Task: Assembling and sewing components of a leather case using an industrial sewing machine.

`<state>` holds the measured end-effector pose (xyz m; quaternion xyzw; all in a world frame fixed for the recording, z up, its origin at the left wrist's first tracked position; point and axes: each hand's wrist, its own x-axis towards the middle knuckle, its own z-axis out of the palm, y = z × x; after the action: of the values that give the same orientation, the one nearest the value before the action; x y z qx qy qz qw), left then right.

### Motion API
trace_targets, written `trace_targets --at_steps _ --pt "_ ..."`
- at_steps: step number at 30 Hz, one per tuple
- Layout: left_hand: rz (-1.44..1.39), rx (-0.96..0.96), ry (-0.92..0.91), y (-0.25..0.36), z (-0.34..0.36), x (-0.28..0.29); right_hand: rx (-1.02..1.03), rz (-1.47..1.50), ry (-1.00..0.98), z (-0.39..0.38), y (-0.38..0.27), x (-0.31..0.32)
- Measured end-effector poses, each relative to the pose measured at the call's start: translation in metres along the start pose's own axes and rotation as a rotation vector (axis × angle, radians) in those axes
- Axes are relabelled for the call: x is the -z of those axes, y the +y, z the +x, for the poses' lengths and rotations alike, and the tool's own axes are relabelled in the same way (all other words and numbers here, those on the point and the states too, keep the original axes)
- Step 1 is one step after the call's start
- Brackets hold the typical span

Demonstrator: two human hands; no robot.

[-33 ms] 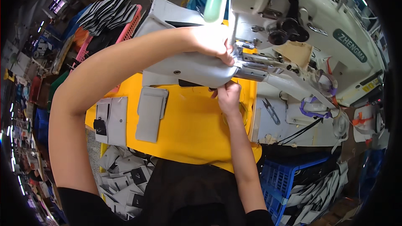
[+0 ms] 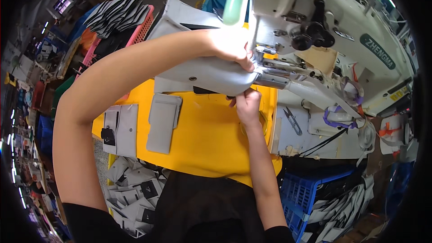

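Observation:
A light grey, leather-like wallet piece (image 2: 211, 73) with a round metal snap lies at the sewing machine (image 2: 310, 22), its right edge by the needle area. My left hand (image 2: 230, 48) reaches over it from above, fingertips closed on its edge next to the presser foot; bright lamp light washes out the back of that hand. Below, my right hand (image 2: 248, 107) pinches the near corner of the same piece, fingers curled under it. A black strip shows along the piece's lower edge. The needle tip is hidden.
On the yellow work surface (image 2: 202, 135) lie a flat grey piece (image 2: 161, 123) and an open grey wallet (image 2: 120, 130). Thread snips (image 2: 292, 120) rest to the right. A blue crate (image 2: 300, 193) and pink basket (image 2: 141, 27) hold stacked pieces. A green-handled lamp or tool (image 2: 236, 0) hangs above.
The whole view has shifted very slightly. Both hands keep their hold on the grey wallet piece.

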<state>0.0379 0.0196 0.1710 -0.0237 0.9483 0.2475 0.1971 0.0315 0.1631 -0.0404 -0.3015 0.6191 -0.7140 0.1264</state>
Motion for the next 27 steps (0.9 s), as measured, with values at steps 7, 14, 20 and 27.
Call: trace_targets --at_steps 7,14,20,27 --pt "-0.016 0.065 0.040 0.000 0.009 0.002 -0.108 0.060 -0.026 -0.007 -0.018 0.004" --pt "-0.272 0.007 0.072 -0.012 0.004 0.002 -0.292 0.119 -0.060 -0.012 -0.047 0.023" --pt "-0.380 0.183 0.200 -0.016 0.010 -0.012 -0.263 0.165 -0.145 0.003 -0.086 0.051" --pt "-0.359 -0.192 0.888 -0.040 -0.089 -0.017 -0.382 -0.277 -0.241 0.012 -0.108 0.069"
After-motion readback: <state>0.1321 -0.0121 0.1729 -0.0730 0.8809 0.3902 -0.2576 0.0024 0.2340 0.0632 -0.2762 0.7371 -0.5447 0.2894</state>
